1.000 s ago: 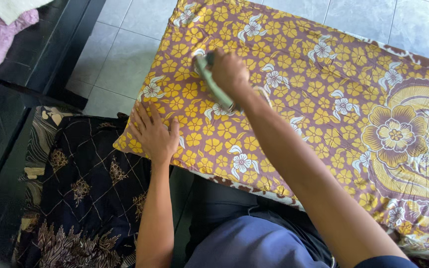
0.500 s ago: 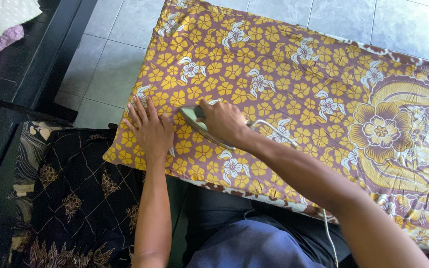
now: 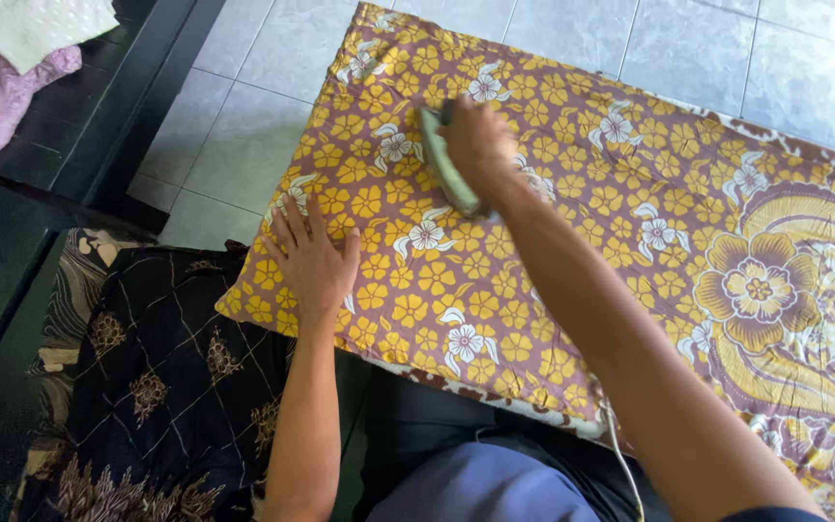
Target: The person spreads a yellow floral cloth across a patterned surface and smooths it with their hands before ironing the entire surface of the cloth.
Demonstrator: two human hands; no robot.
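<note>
Seen from above, a person's right arm stretches out towards twelve o'clock, the right hand (image 3: 476,143) curled tight around the handle of a pale green clothes iron (image 3: 446,164). The iron rests flat on a brown cloth with yellow flowers (image 3: 572,203) that covers a padded board and fills the view from twelve round to four o'clock. At about nine o'clock from the iron, the left hand (image 3: 313,261) lies palm down with fingers spread, pressing on the cloth's near left corner. A white cord (image 3: 622,462) runs down at five o'clock. A dark patterned fabric (image 3: 161,367) lies at seven o'clock. At eleven o'clock, pink and white laundry (image 3: 12,58) sits on a dark bench (image 3: 79,135). Grey tiled floor (image 3: 244,106) shows beyond.
</note>
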